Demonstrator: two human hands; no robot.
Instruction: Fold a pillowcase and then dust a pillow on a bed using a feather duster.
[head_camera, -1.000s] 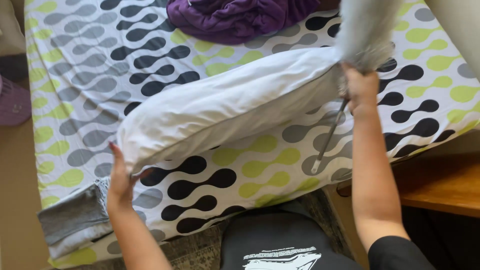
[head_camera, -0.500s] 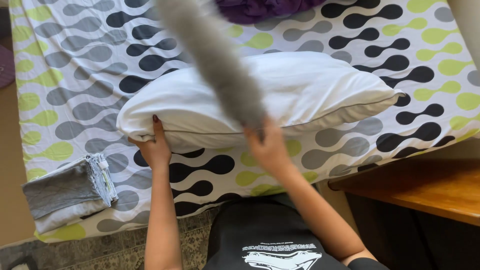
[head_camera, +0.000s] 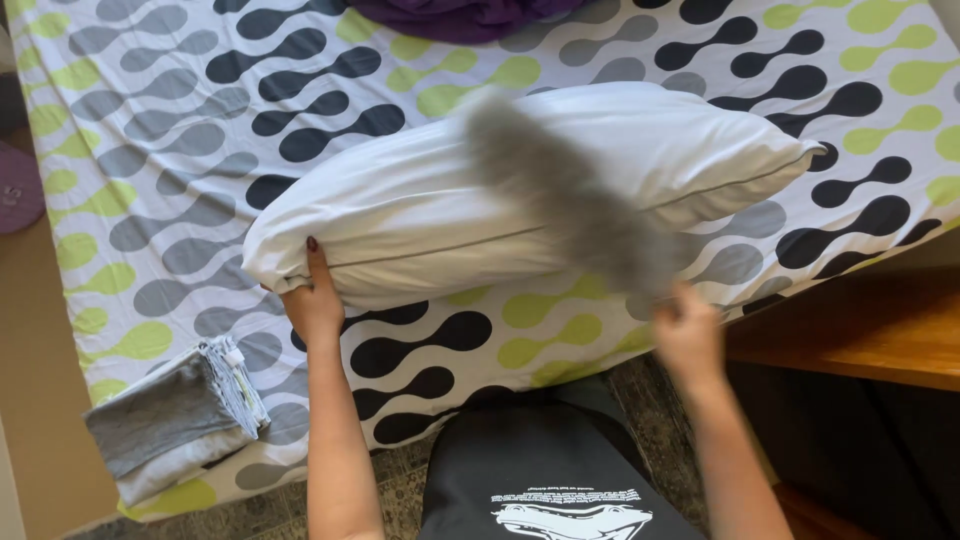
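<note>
Fingers (head_camera: 312, 262) on white pillow (head_camera: 420, 215) corner

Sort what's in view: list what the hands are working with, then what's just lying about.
In hand:
- pillow, its corner gripped by the left hand
- grey duster, blurred, swung over the pillow by the right hand

Lying about:
- folded grey cloth at the bed corner
- purple bundle at the far edge
- wooden table beside the bed

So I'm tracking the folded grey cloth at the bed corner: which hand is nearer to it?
Left. The left hand grips the pillow just above the folded grey cloth; the right hand is far across.
</note>
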